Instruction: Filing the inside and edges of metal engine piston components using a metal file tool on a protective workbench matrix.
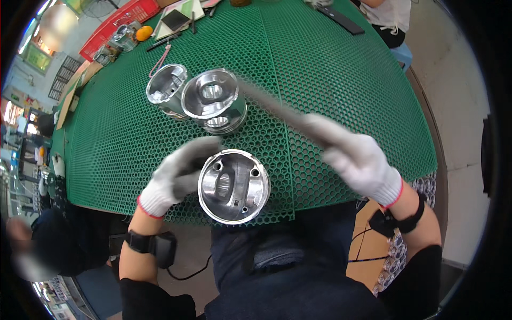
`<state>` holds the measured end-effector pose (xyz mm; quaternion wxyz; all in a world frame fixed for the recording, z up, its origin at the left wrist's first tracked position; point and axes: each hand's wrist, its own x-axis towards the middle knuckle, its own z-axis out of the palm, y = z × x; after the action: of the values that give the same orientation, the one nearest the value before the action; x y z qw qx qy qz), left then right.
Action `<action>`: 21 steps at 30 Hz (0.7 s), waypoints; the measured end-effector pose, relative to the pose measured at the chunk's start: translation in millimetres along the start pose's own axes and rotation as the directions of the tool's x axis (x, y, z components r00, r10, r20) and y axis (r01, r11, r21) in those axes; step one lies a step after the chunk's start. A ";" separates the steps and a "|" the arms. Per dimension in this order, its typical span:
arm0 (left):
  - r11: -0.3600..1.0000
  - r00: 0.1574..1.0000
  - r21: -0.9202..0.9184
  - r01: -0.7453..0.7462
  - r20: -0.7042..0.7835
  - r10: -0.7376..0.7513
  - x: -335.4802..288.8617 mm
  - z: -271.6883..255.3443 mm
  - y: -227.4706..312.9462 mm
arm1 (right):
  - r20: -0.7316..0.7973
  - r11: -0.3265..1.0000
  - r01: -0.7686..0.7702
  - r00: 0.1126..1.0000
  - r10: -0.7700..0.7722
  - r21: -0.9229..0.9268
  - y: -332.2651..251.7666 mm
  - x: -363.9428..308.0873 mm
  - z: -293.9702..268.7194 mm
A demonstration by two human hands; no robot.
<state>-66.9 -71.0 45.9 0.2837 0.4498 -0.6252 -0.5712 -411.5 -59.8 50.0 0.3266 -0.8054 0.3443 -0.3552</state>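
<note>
My left hand (178, 166), in a white glove with dark grey finger parts, grips the side of a silver metal piston (248, 186) near the table's front edge. The piston's hollow underside faces up, showing its pin bosses and several small holes. In my gloved right hand (358, 160) is a long, flat grey file (277, 110), blurred by motion. It slants up and leftward, its far end near a second piston (229, 90), though contact I cannot tell. That one stands hollow side up just beyond my left hand, with a third piston (169, 88) to its left.
Green honeycomb matting (341, 85) covers the table. Along the far left are a red basket (117, 29), more metal parts (124, 37), an orange (144, 33) and papers (184, 13). A dark flat bar (341, 20) lies far right, near another person (389, 18).
</note>
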 end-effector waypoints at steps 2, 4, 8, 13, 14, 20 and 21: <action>0.988 0.957 0.110 -0.106 -0.259 0.132 -35.7 -7.2 1.6 | -0.107 0.970 -0.230 0.969 0.221 -0.083 -2.7 -30.6 -16.5; 0.914 0.943 0.309 -0.263 -0.117 0.311 -64.3 9.6 39.9 | -0.128 0.921 -0.387 0.913 0.389 0.039 15.3 -61.0 -20.1; 0.641 0.519 0.089 -0.763 0.675 0.524 -30.8 105.4 89.7 | -0.194 0.855 -0.498 0.833 0.518 0.145 25.9 -75.6 -8.7; 0.548 0.198 -0.351 -0.759 0.678 0.708 -43.6 219.9 91.1 | -0.246 0.925 -0.370 0.891 0.381 0.092 23.3 -77.0 -2.1; 0.539 0.159 -0.409 -0.736 0.669 0.726 -46.3 234.7 88.7 | -0.236 0.911 -0.398 0.880 0.412 0.108 23.1 -76.9 -3.7; 0.413 0.085 -0.538 -0.735 0.532 0.843 -48.4 245.3 120.2 | -0.244 0.934 -0.307 0.906 0.346 0.186 42.1 -77.2 5.3; 0.441 0.019 -0.544 -0.714 0.614 0.789 -56.2 245.7 122.1 | -0.273 0.942 -0.284 0.906 0.324 0.177 43.1 -81.9 1.1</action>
<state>-285.0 84.7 127.5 0.2334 -0.2839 -0.7902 -0.4905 -466.4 -18.8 -12.2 0.3752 -0.6552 0.4865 -0.4396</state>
